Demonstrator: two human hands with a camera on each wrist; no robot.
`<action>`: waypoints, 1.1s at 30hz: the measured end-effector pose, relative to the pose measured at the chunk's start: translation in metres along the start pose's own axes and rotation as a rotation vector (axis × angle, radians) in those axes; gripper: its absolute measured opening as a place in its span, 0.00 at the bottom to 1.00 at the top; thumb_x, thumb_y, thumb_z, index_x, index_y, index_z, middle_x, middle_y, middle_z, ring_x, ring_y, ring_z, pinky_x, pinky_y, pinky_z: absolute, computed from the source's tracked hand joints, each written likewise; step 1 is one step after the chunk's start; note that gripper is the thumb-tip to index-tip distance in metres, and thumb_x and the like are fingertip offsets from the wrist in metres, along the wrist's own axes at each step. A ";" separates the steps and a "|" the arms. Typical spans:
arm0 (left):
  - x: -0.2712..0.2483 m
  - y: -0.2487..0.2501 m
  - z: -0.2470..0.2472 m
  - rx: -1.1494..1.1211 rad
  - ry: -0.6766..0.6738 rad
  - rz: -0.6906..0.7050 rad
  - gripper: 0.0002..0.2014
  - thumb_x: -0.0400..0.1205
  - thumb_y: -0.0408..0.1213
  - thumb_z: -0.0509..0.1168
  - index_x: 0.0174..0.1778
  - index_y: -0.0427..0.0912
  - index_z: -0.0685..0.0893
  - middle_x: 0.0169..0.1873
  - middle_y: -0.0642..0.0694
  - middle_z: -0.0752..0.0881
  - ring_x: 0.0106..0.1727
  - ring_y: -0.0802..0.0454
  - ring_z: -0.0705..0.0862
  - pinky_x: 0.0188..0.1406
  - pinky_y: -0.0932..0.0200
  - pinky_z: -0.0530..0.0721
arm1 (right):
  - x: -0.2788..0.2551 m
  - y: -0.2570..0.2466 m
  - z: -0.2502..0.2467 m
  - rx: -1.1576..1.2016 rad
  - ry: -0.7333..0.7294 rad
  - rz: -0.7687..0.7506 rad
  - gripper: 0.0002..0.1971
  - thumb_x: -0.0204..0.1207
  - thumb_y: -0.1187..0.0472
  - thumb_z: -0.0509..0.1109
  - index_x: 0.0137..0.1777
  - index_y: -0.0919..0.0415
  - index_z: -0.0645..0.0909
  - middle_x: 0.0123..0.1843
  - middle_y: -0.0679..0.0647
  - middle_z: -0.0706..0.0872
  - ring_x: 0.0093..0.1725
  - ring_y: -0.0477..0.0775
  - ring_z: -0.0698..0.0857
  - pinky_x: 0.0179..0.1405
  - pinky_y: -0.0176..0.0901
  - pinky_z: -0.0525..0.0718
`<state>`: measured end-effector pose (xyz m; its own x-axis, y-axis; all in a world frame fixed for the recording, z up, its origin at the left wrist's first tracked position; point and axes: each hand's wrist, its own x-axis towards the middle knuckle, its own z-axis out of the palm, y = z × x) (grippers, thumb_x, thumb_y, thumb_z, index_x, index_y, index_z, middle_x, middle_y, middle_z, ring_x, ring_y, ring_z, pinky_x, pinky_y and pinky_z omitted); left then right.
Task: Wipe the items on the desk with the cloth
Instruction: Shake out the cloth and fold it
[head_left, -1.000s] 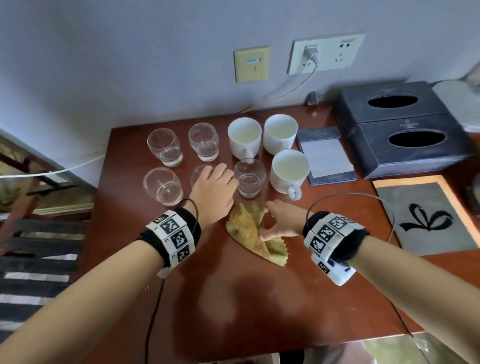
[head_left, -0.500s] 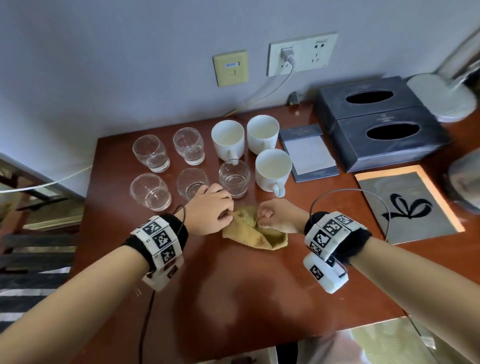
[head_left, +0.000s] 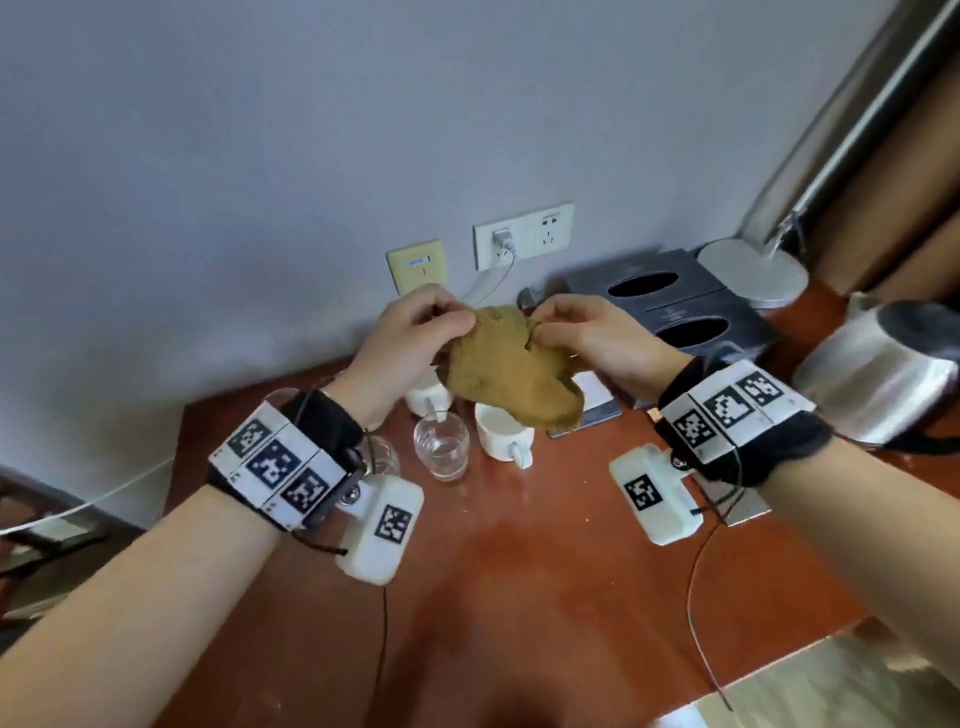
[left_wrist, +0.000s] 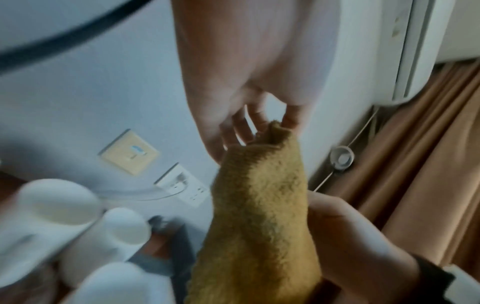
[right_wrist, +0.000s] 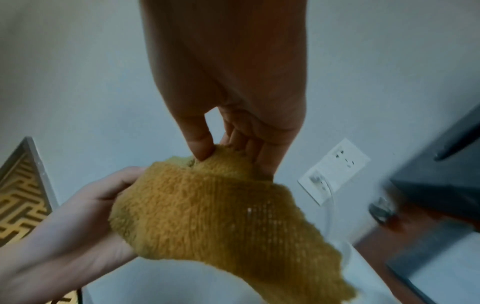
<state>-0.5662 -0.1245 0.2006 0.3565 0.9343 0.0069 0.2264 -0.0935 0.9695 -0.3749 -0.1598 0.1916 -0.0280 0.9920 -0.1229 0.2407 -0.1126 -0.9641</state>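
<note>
Looking down from my head, I see the desk (head_left: 519, 597) below my raised hands, with a clear glass (head_left: 441, 449) and a white mug (head_left: 501, 434) standing just beside each other at the near edge of the crockery, two dark tissue boxes (head_left: 691, 317) at the far right against the wall, and a steel kettle (head_left: 878, 374) at the right edge. The cloth (head_left: 511, 371) hangs in the air over the cups and hides part of them and of a notepad (head_left: 592, 400). My left hand (head_left: 410, 338) pinches its far left corner and my right hand (head_left: 592, 338) pinches its far right corner, so its top edge runs left to right and the loose body droops toward me and to the right. From my left wrist, the cloth (left_wrist: 262, 216) runs as a long band from my fingers (left_wrist: 241, 127) to my right hand (left_wrist: 350, 236), with blurred white mugs (left_wrist: 59, 201) to the left. From my right wrist, my thumb and fingers (right_wrist: 200, 144) nip the cloth (right_wrist: 221, 214), my left hand (right_wrist: 72, 222) grips its other end, and a wall socket (right_wrist: 335, 170) lies behind.
</note>
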 end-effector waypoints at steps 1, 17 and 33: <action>0.005 0.013 0.003 -0.043 0.018 -0.003 0.05 0.70 0.44 0.67 0.27 0.53 0.83 0.29 0.56 0.80 0.36 0.55 0.78 0.42 0.56 0.76 | 0.000 -0.011 -0.007 0.006 0.035 -0.017 0.09 0.77 0.71 0.64 0.38 0.57 0.78 0.31 0.48 0.79 0.27 0.40 0.77 0.27 0.31 0.74; 0.074 0.136 0.086 -0.176 -0.203 0.002 0.10 0.87 0.39 0.61 0.59 0.38 0.75 0.52 0.44 0.81 0.46 0.52 0.84 0.31 0.62 0.88 | -0.025 -0.108 -0.136 -0.226 0.456 -0.113 0.08 0.78 0.65 0.66 0.38 0.53 0.80 0.35 0.49 0.81 0.34 0.46 0.77 0.33 0.35 0.75; 0.152 0.227 0.241 0.630 -0.421 0.122 0.37 0.75 0.14 0.53 0.77 0.52 0.67 0.60 0.50 0.77 0.64 0.50 0.73 0.53 0.54 0.74 | -0.065 -0.100 -0.360 -0.510 0.666 -0.168 0.05 0.81 0.61 0.65 0.47 0.55 0.82 0.40 0.49 0.81 0.36 0.44 0.79 0.38 0.36 0.80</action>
<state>-0.2420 -0.0862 0.3631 0.6989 0.7065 -0.1112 0.5918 -0.4840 0.6446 -0.0475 -0.1925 0.3805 0.4351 0.8376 0.3302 0.6963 -0.0805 -0.7132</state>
